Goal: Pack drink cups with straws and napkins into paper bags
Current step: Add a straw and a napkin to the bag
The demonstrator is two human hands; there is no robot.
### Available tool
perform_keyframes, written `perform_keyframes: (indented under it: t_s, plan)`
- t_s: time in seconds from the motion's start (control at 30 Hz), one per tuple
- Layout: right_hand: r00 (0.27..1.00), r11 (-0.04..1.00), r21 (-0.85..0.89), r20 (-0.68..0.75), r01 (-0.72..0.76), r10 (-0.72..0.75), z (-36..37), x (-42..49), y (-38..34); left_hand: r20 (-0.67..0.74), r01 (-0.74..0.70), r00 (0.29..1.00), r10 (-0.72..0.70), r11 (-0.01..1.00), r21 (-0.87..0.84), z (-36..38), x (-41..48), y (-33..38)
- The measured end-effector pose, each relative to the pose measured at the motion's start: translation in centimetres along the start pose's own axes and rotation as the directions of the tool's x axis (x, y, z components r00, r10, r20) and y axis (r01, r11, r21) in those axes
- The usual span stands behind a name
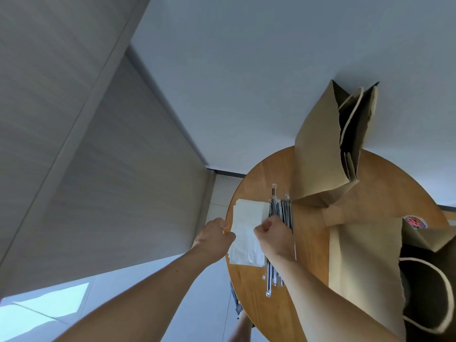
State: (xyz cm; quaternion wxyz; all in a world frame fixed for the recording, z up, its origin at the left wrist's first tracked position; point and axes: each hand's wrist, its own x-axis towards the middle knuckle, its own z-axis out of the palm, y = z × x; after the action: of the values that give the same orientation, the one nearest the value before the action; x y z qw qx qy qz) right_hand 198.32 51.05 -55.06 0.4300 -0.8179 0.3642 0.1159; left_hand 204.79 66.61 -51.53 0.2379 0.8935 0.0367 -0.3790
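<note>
A stack of white napkins [248, 223] lies at the left edge of the round wooden table [313, 243]. My left hand [214, 236] pinches the stack's left edge. My right hand [274, 236] is curled over the napkins' right side, beside a bundle of wrapped black straws [280, 208]; what its fingers hold is hidden. One brown paper bag [323, 149] stands open at the back. A second bag [365, 262] stands at the near right with its mouth open. A cup lid [415, 222] with a red and blue print shows behind it.
The table's left edge runs right beside the napkins, with tiled floor [217, 198] below. A grey wall panel [98, 156] stands to the left. Bare wood shows between the straws and the near bag.
</note>
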Motion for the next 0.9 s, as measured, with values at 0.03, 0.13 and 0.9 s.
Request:
perform_keyframes:
  t_s: [0.03, 0.13, 0.9]
  plan:
    - [1.0, 0.998, 0.058, -0.014, 0.013, -0.012, -0.1, -0.3, 0.0, -0.002, -0.007, 1.0, 0.007, 1.0, 0.008, -0.1, 0.0, 0.2]
    - [1.0, 0.969, 0.245, 0.008, -0.016, 0.014, -0.6, -0.9, -0.1, 0.001, -0.013, 1.0, 0.013, 1.0, 0.013, -0.5, -0.3, 0.8]
    - [0.978, 0.986, 0.097, -0.146, -0.139, 0.152, -3.5, -2.7, 5.5, 0.206, 0.213, 0.974, -0.094, 0.686, -0.695, 0.7, -3.2, 4.7]
